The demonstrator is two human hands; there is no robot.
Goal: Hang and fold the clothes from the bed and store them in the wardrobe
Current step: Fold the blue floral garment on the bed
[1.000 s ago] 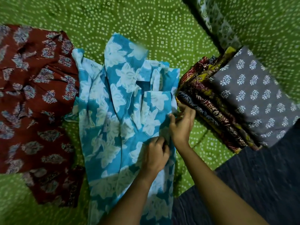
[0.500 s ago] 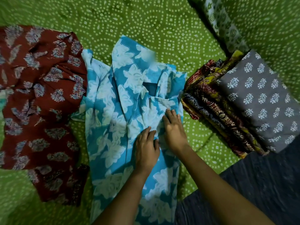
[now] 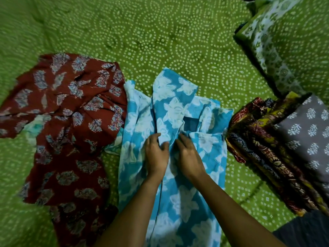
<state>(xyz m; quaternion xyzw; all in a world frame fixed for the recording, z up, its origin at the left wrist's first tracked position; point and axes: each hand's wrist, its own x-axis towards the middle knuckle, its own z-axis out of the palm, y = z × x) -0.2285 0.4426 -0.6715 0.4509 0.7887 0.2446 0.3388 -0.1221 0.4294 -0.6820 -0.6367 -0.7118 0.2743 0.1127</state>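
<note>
A blue garment with white flowers [image 3: 170,111] lies lengthwise on the green bed sheet [image 3: 160,41], its sleeve folded in over the body. Both my hands rest flat on its middle, just below the neckline. My left hand [image 3: 156,155] has its fingers spread on the cloth. Beside it, my right hand [image 3: 189,154] presses the fabric with straight fingers. To the left a dark red printed garment [image 3: 71,131] lies spread and crumpled. A pile of folded clothes [image 3: 277,154] sits at the right, topped by a grey piece with white sprigs [image 3: 309,136].
A green and white patterned pillow [image 3: 288,43] lies at the upper right. The dark floor [image 3: 306,232] shows past the bed edge at the lower right. Green sheet stretches across the top of the view.
My hands let go of the garment's right edge, moved to its middle and flattened out, then slid up toward the neckline. The camera tilted, showing more of the bed.
</note>
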